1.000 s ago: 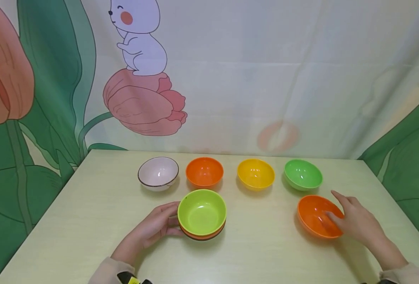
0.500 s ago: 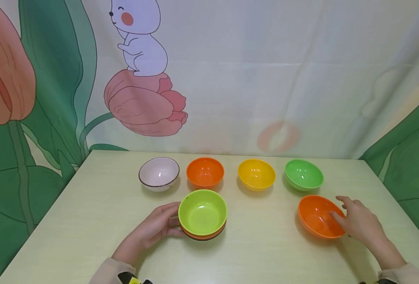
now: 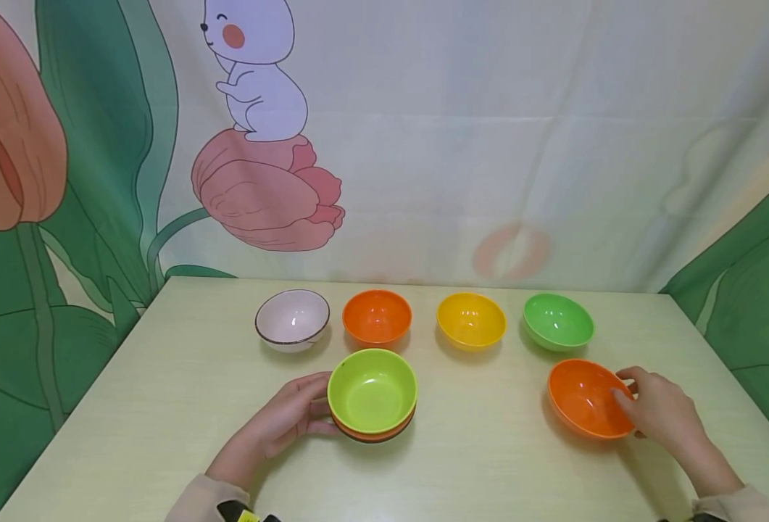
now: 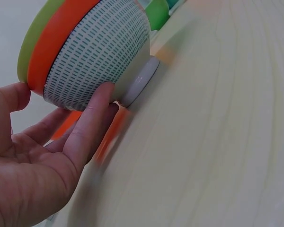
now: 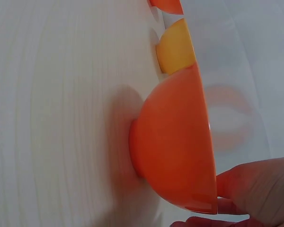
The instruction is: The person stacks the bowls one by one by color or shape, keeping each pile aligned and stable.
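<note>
My left hand [image 3: 296,415] holds a stack of bowls at its left side, thumb by the rims and fingers lower down. A lime-green bowl [image 3: 372,391] is on top, an orange bowl [image 4: 61,40] under it, and a white bowl with green dashes [image 4: 104,47] at the bottom. Over on the right, my right hand [image 3: 667,409] pinches the rim of another orange bowl [image 3: 586,399], thumb inside and fingers outside. In the right wrist view this orange bowl [image 5: 175,142] stands upright with its foot at the table.
Along the back of the table [image 3: 482,464] stand a white bowl with a dark rim [image 3: 291,319], an orange bowl [image 3: 377,317], a yellow bowl [image 3: 470,320] and a green bowl [image 3: 556,321]. A printed cloth [image 3: 423,145] hangs behind the table's far edge.
My right hand's fingers have drawn in from spread above the right orange bowl to its rim. The left hand and the stack have stayed in place.
</note>
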Tool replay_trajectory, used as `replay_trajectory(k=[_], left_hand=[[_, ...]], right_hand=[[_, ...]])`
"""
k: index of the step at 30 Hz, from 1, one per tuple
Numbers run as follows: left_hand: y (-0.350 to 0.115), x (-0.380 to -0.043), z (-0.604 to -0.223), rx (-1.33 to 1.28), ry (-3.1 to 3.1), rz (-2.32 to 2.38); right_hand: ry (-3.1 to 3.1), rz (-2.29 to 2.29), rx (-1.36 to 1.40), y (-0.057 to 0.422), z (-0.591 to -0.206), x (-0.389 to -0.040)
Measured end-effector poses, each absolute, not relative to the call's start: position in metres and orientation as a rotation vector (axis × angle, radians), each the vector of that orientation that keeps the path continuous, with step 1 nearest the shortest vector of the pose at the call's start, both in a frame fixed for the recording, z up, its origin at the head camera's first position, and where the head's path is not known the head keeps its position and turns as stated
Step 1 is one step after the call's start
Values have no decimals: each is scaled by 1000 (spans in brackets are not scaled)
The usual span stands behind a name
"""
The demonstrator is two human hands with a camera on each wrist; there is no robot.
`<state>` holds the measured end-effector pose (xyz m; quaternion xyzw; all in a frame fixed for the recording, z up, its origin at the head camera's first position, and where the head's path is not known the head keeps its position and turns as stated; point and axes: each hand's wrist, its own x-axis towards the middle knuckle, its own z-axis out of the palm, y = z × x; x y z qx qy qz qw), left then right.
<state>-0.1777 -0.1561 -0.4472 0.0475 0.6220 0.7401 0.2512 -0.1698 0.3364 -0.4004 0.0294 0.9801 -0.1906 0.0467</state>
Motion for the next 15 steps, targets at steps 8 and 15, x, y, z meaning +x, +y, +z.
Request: replay_trajectory(k=[8, 15], left_hand=[[-156, -178, -447, 127, 1695, 2014], [-156, -178, -447, 133, 1694, 2010]], right_hand=[[2987, -574, 121, 337, -400, -170], [3017, -611, 107, 336, -402, -168]])
